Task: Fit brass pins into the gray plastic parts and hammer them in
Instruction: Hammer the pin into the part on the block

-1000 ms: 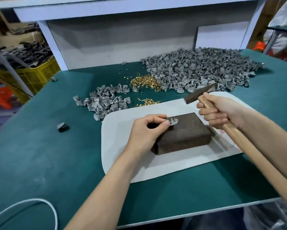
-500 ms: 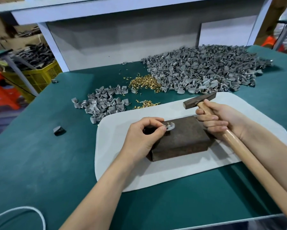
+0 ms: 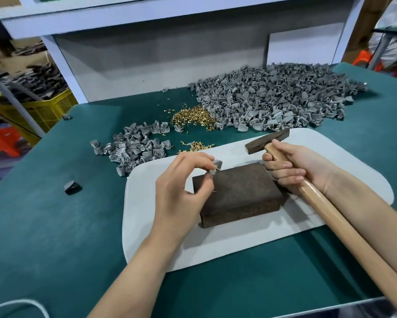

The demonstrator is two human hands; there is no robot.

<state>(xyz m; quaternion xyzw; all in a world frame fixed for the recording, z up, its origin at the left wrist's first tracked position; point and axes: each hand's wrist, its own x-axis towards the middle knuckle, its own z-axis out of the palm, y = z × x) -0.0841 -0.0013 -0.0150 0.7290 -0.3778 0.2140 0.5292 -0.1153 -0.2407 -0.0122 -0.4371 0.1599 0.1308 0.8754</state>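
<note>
Down on the green table [image 3: 43, 226] now, felt-covered edge to edge. A white mat [image 3: 215, 244] with rounded corners lies flat at the near middle. Back right, a big heap of gray plastic parts [image 3: 273, 99] spreads wide; a smaller heap [image 3: 135, 145] sits left, just beyond the mat's far left corner. Between the 2 heaps, a pile of brass pins [image 3: 193, 117] touches the big heap's edge, and a thinner scatter of pins [image 3: 194, 146] lies right by the mat's far edge. Out left, 1 dark part [image 3: 72, 187] lies alone, 1 gray part [image 3: 66, 117] further back near the table's edge. A white cable [image 3: 32, 304] loops over the near left corner.
</note>
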